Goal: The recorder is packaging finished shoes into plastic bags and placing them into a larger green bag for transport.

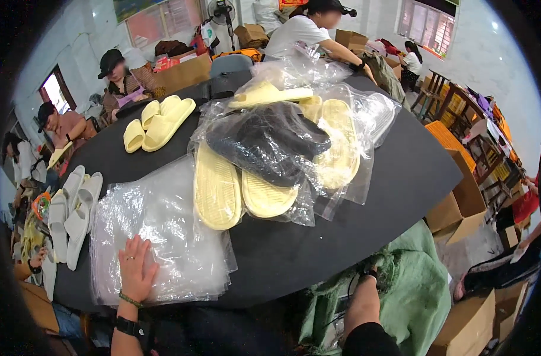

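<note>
My left hand (137, 268) lies flat, fingers spread, on a stack of clear plastic bags (187, 255) near the table's front edge. My right arm reaches down to a green woven sack (409, 285) beside the table. Of my right hand (368, 272) little shows; its fingers are hidden at the sack's opening. Just beyond the bags is a pile of bagged slippers: pale yellow slippers (216, 190) with ridged soles and a dark pair (264, 142) on top, all in clear plastic.
Loose yellow slippers (163, 124) and light grey slippers (74, 213) lie on the black table (395, 178) to the left. Cardboard boxes (460, 202) stand on the floor at right. Several people work around the table, one person (300, 35) leaning over its far side.
</note>
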Motion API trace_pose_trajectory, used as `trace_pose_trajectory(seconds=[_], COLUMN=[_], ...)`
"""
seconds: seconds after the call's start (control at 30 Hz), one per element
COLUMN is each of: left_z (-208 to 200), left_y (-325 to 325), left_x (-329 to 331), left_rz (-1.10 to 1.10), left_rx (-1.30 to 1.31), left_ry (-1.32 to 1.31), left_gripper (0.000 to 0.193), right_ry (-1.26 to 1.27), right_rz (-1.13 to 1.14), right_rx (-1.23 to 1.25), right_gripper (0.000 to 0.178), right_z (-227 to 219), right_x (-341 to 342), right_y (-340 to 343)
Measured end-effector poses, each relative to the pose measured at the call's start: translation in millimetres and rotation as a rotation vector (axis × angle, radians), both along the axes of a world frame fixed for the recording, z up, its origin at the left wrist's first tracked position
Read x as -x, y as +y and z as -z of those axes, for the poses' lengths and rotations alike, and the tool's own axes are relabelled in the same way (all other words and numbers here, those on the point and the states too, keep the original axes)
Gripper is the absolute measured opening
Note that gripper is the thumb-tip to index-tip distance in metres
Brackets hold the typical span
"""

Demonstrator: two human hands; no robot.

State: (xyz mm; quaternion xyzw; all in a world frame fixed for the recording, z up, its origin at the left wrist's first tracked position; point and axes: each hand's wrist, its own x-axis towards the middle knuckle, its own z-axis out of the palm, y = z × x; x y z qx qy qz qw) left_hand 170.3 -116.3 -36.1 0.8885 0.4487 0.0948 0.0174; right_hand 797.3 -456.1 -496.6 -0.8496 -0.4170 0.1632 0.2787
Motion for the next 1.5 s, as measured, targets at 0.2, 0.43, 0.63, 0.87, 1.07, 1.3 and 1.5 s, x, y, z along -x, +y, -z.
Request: trace_pose_trajectory(seconds=[0.2, 0.43, 0.63, 0.87, 1.07, 1.3, 1.5], left_z=[2.2, 2.6, 1.8, 3.1, 14.3, 30.1, 51.3], left_y=[0.3, 1.4, 1.5, -5.4, 5.8, 28.4, 35.3], left_x=[-0.8, -3.9, -5.5, 9.7, -1.1, 12.6, 9.5], left_rz=[0.021, 0.032, 0.029, 0.009, 0.053, 0.059, 0.117], left_rx=[-0.016, -0.024, -0.030, -0.046, -0.061, -0.177, -0.200], left_ry=[-0.029, -0.022, -0.008, -0.011, -0.012, 0.064, 0.041], left_gripper=[0.059, 0.059, 0.059, 0.058, 0.056, 0.051, 0.051], right_ry=[0.046, 0.086, 0.117, 0.154, 0.241, 0.395, 0.332], right_rz=[-0.008, -0.004, 0.021, 0.054, 0.279, 0.649, 0.749], right_rx=[-0.008, -0.022, -0.027, -0.033, 0.026, 0.172, 0.352], right_gripper=[0.039, 0.040, 0.040, 0.041, 0.042, 0.043, 0.063], right_z=[-12.3, -12.3, -14.3, -29.4, -82.9, -185.0, -270.2], right_x=[3.3, -0.2, 10.9, 63.9, 116.0, 159.5, 187.9], right_y=[4.4, -26.0, -71.6, -117.0, -171.7, -249.0, -322.0])
